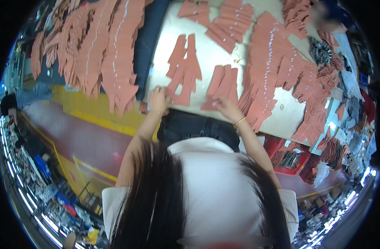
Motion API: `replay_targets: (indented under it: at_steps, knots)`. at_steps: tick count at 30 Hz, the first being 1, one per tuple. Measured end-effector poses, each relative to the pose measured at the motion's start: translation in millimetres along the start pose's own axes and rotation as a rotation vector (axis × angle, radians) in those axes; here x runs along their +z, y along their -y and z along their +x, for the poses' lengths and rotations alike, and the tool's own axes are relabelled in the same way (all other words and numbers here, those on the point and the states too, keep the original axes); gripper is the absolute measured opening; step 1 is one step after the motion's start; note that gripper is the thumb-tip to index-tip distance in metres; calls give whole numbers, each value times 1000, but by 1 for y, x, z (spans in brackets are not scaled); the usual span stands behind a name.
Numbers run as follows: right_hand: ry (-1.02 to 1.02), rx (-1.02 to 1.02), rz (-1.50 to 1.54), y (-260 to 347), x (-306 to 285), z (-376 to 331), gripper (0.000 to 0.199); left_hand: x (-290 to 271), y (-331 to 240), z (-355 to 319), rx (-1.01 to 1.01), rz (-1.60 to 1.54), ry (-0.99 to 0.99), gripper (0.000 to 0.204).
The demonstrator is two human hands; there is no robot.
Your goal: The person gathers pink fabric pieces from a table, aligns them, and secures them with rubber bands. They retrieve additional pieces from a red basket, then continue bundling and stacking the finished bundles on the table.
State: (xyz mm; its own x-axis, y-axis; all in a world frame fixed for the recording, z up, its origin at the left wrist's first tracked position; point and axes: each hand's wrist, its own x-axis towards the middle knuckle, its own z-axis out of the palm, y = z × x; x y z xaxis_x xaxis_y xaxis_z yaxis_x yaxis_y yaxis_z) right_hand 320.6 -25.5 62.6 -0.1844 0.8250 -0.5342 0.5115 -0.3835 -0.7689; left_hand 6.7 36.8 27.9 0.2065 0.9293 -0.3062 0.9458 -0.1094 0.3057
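While arms reach forward | left hand [158, 99] pinches cut piece [183, 70] | right hand [224, 104] pinches fanned stack [223, 85]

This looks like a garment or leather-goods workshop on a factory floor. A pale cutting table [214, 50] carries many stacks of identical terracotta cut pieces [273, 62], with more heaped on the far left [94, 45]. Yellow floor markings [90, 108] and red crates [289, 157] on the right, possibly holding more parts, suit a production line.
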Motion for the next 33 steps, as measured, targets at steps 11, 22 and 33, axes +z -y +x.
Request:
replay_targets:
  at_steps: [11,22,33]
  knots:
    - [37,36,-418,-35,29,28,27,-7,-9,8,-18,-19,40,39]
    - [-15,-5,-333,-45,32,27,21,-12,-6,14,-6,2,103,42]
    - [80,-35,-336,-53,29,37,21,-13,-15,3,-4,90,33,41]
